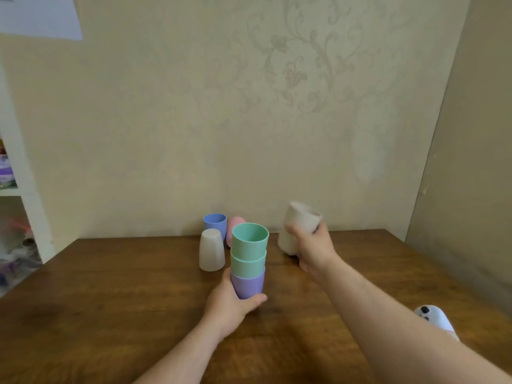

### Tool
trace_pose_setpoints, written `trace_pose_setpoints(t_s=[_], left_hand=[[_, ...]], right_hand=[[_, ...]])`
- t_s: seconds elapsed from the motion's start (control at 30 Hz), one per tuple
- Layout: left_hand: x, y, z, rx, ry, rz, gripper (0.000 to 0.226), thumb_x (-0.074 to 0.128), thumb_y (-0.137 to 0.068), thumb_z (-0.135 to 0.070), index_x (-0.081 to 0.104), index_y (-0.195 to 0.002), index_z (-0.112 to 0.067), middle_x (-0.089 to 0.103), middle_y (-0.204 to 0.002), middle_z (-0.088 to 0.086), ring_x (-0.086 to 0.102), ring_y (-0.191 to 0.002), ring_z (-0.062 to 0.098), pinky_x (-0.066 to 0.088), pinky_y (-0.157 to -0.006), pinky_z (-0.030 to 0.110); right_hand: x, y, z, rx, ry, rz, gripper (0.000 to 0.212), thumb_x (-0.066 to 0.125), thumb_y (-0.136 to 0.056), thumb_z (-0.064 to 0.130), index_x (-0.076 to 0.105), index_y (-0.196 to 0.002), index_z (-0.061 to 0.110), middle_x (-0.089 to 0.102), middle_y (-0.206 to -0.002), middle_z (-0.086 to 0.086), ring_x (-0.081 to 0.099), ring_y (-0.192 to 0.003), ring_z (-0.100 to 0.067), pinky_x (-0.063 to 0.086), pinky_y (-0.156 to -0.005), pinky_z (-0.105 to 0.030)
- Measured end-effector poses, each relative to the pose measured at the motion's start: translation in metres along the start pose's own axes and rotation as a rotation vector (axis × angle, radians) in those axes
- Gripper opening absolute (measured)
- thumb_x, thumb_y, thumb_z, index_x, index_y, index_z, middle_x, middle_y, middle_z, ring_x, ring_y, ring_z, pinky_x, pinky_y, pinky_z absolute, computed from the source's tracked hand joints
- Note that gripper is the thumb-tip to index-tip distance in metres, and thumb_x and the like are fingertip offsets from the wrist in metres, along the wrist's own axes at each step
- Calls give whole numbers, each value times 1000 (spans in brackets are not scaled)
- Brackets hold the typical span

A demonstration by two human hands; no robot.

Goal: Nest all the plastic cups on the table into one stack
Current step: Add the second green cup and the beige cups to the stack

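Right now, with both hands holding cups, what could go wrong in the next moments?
The beige cup in the right hand is tilted and blurred; it may slip or strike the stack's top green cup. The left hand grips only the purple cup at the bottom, so the stack could tip.

Two bare forearms enter from the lower edge, each ending in an ungloved hand: the left hand [230, 303] and the right hand [314, 249]. No sleeve covers either forearm within view, and no ring, watch or band shows at wrists or fingers. The right hand appears slightly motion-blurred, its outline soft.
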State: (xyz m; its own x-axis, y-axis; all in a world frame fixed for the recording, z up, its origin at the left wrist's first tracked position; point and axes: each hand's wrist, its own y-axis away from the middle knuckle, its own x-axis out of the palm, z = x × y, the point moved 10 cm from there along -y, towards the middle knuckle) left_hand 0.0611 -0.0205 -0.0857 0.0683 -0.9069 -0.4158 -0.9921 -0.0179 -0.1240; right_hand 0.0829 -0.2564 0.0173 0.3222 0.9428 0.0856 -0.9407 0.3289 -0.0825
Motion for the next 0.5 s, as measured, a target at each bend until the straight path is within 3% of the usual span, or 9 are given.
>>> trace_pose_setpoints(t_s=[0.07,0.13,0.2,0.23,0.37,0.5], left_hand=[[1,1,-2,-17,-78,25,98,99,-71,-50,47,-153,-31,66,-145,-10,66,-128,16,55,-106,35],[3,3,-3,-15,-145,49,99,97,-72,-52,45,-154,-30,65,-147,-11,64,-132,15,55,-106,33],[3,4,-4,-14,-157,59,98,96,-72,-53,46,-154,-30,65,-148,-12,64,-132,14,54,-104,31],[3,5,-5,-16,-157,59,98,96,-72,-54,46,-153,-31,65,-148,-12,64,-132,14,54,-104,31],[1,6,-6,-23,-162,71,100,95,-70,-57,46,-153,-31,65,-150,-11,64,-133,16,54,-105,33],[3,5,-6,-32,-174,84,99,94,-72,-58,46,-153,-28,64,-152,-8,63,-135,19,53,-103,32]], right_hand=[[18,-2,47,-112,-82,46,61,92,-68,50,61,-120,43,74,-116,-5,74,-103,-28,63,-82,-51],[37,9,87,-209,-90,143,61,89,-84,33,56,-136,28,71,-122,-1,71,-108,-16,60,-89,-38],[55,22,108,-277,22,240,59,87,-89,24,55,-138,21,70,-119,2,70,-94,1,56,-73,-17],[65,31,110,-299,76,291,58,87,-88,23,55,-137,21,70,-118,3,70,-90,4,55,-67,-13],[83,40,82,-250,148,339,62,90,-83,24,57,-136,25,73,-121,4,74,-107,-12,63,-88,-34],[86,39,65,-231,150,359,60,90,-84,26,58,-135,25,73,-120,6,73,-108,-12,61,-85,-31]])
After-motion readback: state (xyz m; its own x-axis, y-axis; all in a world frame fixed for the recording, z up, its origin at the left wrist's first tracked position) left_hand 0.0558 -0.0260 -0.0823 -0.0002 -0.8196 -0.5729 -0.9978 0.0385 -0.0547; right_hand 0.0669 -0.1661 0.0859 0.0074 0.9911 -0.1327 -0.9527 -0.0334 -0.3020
